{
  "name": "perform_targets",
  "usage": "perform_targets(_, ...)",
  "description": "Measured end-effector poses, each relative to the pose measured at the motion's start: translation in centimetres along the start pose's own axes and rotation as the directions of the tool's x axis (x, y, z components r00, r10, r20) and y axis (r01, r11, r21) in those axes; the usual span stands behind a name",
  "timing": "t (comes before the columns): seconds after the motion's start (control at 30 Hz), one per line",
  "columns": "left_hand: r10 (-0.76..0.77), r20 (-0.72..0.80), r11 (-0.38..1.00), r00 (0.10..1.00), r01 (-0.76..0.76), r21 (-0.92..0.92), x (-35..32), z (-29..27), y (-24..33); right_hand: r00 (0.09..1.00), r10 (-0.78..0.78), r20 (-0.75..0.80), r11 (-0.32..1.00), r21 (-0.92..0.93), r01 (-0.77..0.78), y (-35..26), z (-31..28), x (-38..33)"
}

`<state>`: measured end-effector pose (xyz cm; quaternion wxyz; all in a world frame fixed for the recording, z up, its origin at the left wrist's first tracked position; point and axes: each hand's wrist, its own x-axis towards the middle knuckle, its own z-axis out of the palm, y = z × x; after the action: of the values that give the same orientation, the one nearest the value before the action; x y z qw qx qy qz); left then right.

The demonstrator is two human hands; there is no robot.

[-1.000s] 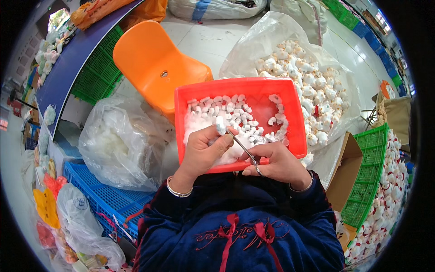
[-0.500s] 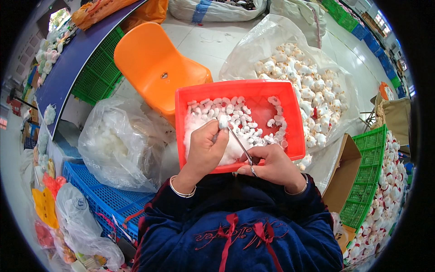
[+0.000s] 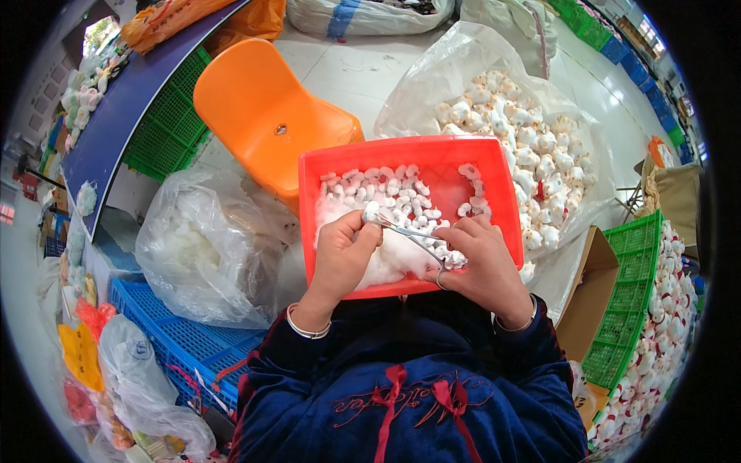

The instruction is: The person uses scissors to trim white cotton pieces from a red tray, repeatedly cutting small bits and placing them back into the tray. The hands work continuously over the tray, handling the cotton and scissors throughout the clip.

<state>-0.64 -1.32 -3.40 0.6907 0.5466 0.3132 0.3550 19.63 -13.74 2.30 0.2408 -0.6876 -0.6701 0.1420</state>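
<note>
My left hand (image 3: 345, 251) pinches a small white plush piece (image 3: 371, 209) between thumb and fingers, above the left half of a red plastic bin (image 3: 508, 204). My right hand (image 3: 488, 262) grips slim metal forceps (image 3: 421, 239) with finger loops. Their tips reach to the plush piece; whether they are inside it is hard to see. Fluffy white stuffing (image 3: 390, 261) fills the near left of the bin. Several small curved white plush pieces (image 3: 401, 189) lie behind it, and a further row (image 3: 472, 185) lies along the bin's right side.
An orange chair (image 3: 282, 131) stands behind the bin. To the left are a clear bag of stuffing (image 3: 197, 247) and a blue crate (image 3: 185, 339). A clear bag of white plush parts (image 3: 532, 154) lies to the right, beyond a cardboard box (image 3: 590, 289) and green crate (image 3: 629, 285).
My right hand has risen and turned, bringing the forceps to a flatter angle. My left hand has shifted slightly left and down with the plush piece.
</note>
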Motion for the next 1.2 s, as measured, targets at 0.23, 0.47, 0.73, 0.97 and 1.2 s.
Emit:
perform_targets(0.23, 0.083, -0.035, 0.983, 0.996, -0.076, 0.169, -0.2, 0.1, 1.0, 0.998, 0.019, 0.068, 0.998, 0.052, -0.023, 0.0, 0.4, 0.1)
perform_targets(0.47, 0.301, 0.014, 0.839, 0.954, -0.272, 0.471, 0.1, 0.3, 0.7, 0.979, 0.046, 0.197, 0.937, 0.332, -0.111, -0.1, 0.5, 0.7)
perform_targets(0.73, 0.043, 0.024, 0.987, 0.999, -0.046, 0.151, 0.2, 0.1, -0.1, 0.948, 0.171, 0.267, 0.868, 0.414, -0.273, -1.1, 1.8, 0.1)
perform_targets(0.97, -0.026, 0.040, 0.995, 0.999, 0.023, 0.093, 0.2, -0.9, -0.3, 0.996, -0.015, 0.092, 0.982, 0.188, -0.003, -0.2, 1.2, 0.3)
perform_targets(1.2, -0.076, 0.035, 0.994, 0.997, 0.073, 0.080, 0.0, -0.9, 0.0, 0.950, 0.098, 0.295, 0.960, 0.224, -0.168, -0.7, 1.0, 0.7)
